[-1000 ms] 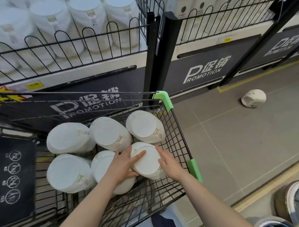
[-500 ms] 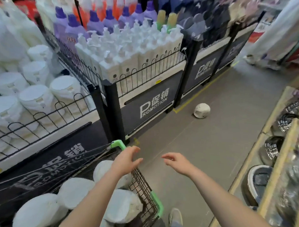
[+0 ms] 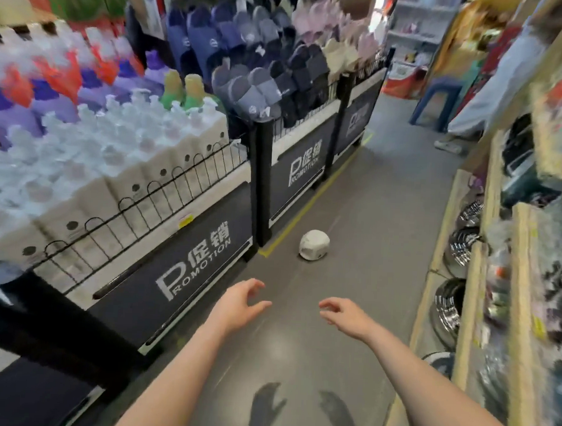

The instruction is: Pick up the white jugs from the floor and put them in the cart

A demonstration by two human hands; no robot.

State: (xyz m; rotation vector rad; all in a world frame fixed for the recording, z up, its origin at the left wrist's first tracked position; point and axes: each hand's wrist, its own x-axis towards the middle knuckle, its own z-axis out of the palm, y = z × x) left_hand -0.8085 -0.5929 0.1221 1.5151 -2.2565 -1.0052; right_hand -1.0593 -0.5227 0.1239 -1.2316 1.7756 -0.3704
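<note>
Jug: one white, rounded plastic jug [image 3: 314, 245] lies on its side on the grey floor [image 3: 369, 223], ahead of both hands and well apart from them, beside the yellow floor line [image 3: 309, 206].
Left hand [image 3: 237, 302]: held out, fingers loosely curled, holding nothing.
Right hand [image 3: 346, 315]: held out likewise, released, nothing in it.
Cart: not in view.
Handling: probably light if empty, stiff, smooth and a little slippery; it may roll when touched.
Hold: cup the round body from both sides; a handle cannot be made out.
</note>
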